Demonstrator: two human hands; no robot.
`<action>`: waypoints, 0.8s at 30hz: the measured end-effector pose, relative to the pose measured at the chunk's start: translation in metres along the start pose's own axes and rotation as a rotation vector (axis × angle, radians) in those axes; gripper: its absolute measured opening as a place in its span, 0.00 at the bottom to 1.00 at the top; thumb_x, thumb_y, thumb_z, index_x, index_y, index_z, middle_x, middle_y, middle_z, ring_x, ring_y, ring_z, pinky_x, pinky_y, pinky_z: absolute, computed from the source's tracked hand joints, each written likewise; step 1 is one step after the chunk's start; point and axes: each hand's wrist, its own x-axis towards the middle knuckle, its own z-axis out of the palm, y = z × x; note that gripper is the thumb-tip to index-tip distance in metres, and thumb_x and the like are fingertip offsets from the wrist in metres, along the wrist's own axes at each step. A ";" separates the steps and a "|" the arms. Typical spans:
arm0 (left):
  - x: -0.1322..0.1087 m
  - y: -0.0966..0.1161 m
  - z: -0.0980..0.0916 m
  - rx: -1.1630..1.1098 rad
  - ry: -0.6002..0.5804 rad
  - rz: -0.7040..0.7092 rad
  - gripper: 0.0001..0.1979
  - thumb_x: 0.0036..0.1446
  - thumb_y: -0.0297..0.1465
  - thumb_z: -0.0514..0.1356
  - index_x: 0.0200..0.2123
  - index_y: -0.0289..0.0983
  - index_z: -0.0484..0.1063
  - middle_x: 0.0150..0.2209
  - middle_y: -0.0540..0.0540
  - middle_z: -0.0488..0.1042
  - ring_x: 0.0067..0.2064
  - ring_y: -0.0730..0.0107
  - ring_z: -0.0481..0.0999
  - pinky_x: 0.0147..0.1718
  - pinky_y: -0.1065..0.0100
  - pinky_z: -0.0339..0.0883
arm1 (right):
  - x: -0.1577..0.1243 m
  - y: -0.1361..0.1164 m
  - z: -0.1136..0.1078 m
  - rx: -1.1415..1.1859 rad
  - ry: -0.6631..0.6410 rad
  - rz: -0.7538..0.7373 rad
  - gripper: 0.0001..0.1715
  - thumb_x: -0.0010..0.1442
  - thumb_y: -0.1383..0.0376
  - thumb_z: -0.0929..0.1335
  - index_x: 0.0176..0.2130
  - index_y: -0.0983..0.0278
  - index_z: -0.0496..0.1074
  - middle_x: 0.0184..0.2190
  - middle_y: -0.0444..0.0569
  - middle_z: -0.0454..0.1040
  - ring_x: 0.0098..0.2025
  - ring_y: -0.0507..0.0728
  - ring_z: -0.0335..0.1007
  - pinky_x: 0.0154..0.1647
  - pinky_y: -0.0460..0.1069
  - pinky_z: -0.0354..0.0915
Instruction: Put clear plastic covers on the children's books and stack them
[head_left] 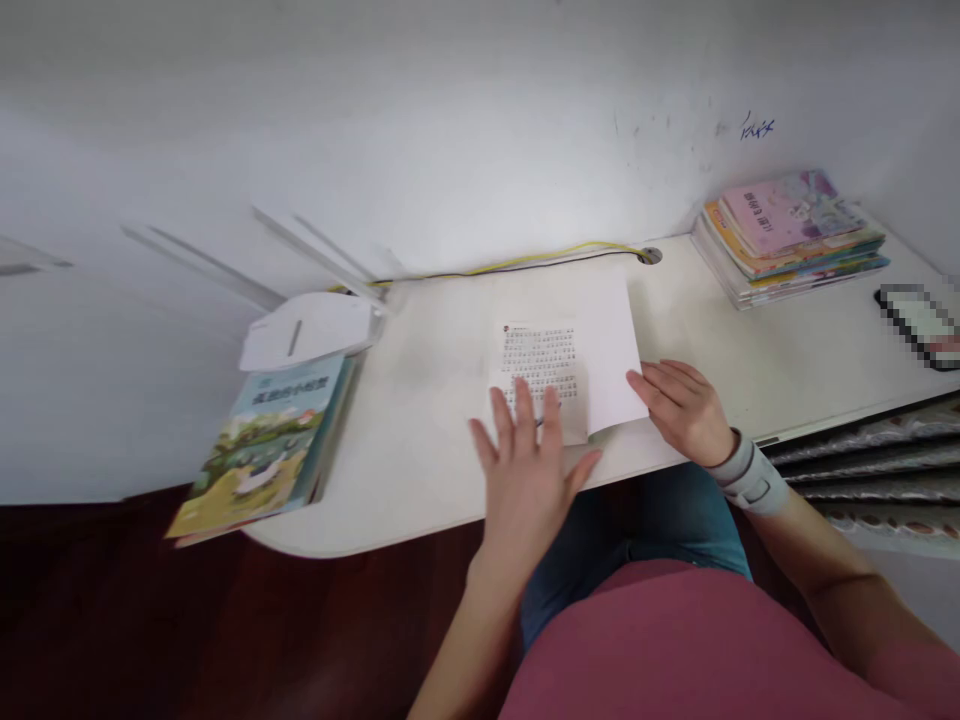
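Observation:
An open book (541, 362) lies on the white desk in front of me, its left page printed with lines of text. The right side is a blank white page (613, 350), slightly raised at its lower edge. My left hand (525, 465) is over the bottom of the printed page with its fingers spread; whether it touches the paper I cannot tell. At the outer lower edge of the blank page, my right hand (679, 405) pinches the paper between thumb and fingers. A grey band is around the right wrist.
On the left, picture-covered books (262, 440) overhang the desk (420, 440) beside a white router-like device (311, 330) with antennas. A book stack (795, 240) and a phone (919, 325) are at right. Yellow and black cables (517, 262) run along the wall to a hole.

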 end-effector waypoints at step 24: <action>0.051 0.049 0.064 0.184 -0.361 0.158 0.24 0.62 0.23 0.51 0.61 0.42 0.63 0.68 0.36 0.48 0.66 0.30 0.45 0.51 0.28 0.57 | -0.053 0.018 0.038 -0.125 -0.248 0.454 0.27 0.62 0.75 0.54 0.57 0.78 0.64 0.58 0.67 0.65 0.64 0.64 0.57 0.62 0.60 0.59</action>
